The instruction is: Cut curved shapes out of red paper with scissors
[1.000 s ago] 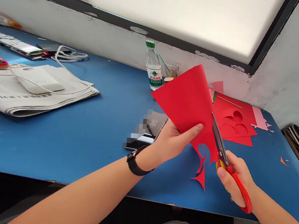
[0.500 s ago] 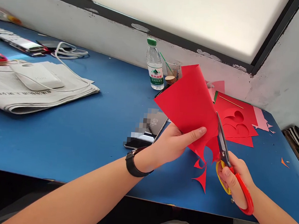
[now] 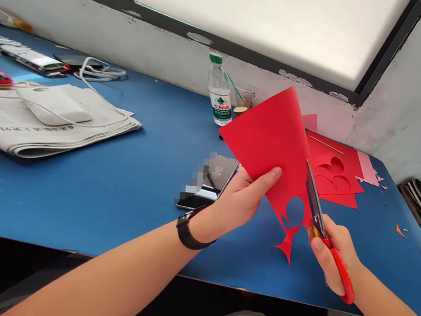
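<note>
A folded sheet of red paper [image 3: 271, 134] is held up over the blue table by my left hand [image 3: 241, 200], thumb on the front and fingers behind. An oval hole and ragged cut strips show at its lower edge. My right hand [image 3: 337, 252] grips scissors [image 3: 313, 196] with red and yellow handles. The blades point up along the right edge of the sheet and look nearly closed. Pointed red scraps [image 3: 285, 250] are just below the sheet; whether they hang from it I cannot tell.
Red sheets with cut-out curves [image 3: 334, 174] lie behind the scissors. A water bottle [image 3: 221, 92] stands near the wall, with a phone [image 3: 212, 182] closer in. Newspapers [image 3: 106, 124] bearing a white power bank [image 3: 55, 105] lie left on the blue table [image 3: 99, 207].
The red sheet has turned and opened flatter, its top corner shifting right. My left thumb has slid slightly left, and the scissor handles have come closer together.
</note>
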